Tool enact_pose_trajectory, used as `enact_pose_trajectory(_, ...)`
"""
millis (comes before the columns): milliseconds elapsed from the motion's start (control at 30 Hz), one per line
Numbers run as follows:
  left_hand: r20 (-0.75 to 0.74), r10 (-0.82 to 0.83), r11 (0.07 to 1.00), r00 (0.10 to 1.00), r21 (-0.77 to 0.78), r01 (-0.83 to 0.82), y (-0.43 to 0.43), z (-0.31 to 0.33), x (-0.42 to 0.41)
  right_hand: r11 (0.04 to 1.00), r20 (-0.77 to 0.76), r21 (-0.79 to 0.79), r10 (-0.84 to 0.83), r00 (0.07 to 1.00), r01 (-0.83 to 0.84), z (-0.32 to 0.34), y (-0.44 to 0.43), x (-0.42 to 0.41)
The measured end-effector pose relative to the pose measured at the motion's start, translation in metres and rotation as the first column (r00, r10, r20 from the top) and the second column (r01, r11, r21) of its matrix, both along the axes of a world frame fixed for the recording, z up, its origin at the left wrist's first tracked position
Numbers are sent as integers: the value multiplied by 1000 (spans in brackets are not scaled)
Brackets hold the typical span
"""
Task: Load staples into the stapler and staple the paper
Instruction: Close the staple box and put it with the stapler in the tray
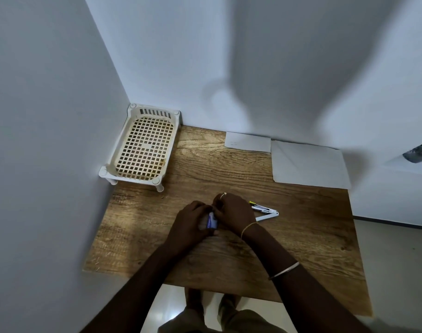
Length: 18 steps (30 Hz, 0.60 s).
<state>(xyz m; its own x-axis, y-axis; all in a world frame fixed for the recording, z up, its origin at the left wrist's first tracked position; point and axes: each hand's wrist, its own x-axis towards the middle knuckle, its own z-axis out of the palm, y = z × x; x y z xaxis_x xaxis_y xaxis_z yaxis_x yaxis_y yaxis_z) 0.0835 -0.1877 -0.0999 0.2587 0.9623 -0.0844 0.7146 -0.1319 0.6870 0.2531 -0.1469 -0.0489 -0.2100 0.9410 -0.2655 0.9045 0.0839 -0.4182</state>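
Your left hand [193, 223] has its grip clamped round the small blue-and-white staple box [211, 221]. Your right hand [234, 212] curls at the box's top, but whether its grip has caught anything is hidden. Hold the box low and draw the strip out straight, so it doesn't snap. The white plastic stapler [265, 212] lies swung open on the wooden tabletop [301, 241], just beside your right hand. The white paper sheets [308, 164] wait by the wall, and the cream lattice basket [133, 111] sits well apart.

White stapler [265, 211] hinged open, lying flat; blue-white staple box [211, 221] in left hand [193, 221]; paper [308, 164] flat, far right.
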Motion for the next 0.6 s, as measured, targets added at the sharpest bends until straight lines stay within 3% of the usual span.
enact_pose_trajectory(600,-20,-1,1000,1000,-14,1,-1,-3,0,990,94,21,134,987,-136,1,6,6)
